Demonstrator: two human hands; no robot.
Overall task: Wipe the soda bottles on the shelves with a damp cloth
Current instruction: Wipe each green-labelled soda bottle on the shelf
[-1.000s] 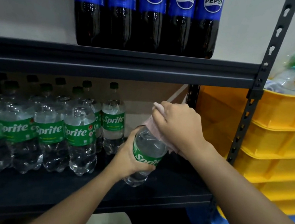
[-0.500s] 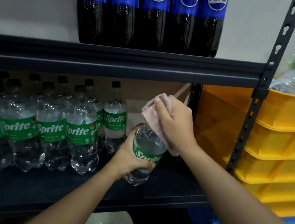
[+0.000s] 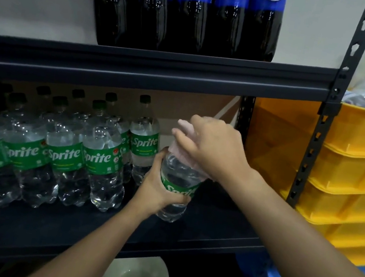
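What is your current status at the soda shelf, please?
Left hand grips Sprite bottle at label. Right hand presses pink cloth over its top. Nothing in the way; other Sprite bottles stand left.

Five Pepsi bottles (image 3: 185, 13) at twelve o'clock; about ten Sprite bottles (image 3: 100, 158) at nine o'clock; four stacked yellow crates (image 3: 353, 167) at three o'clock.

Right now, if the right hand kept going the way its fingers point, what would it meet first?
The right hand points left over the cloth; beyond it, probably the upright Sprite bottle beside the held bottle, though depth is unclear.
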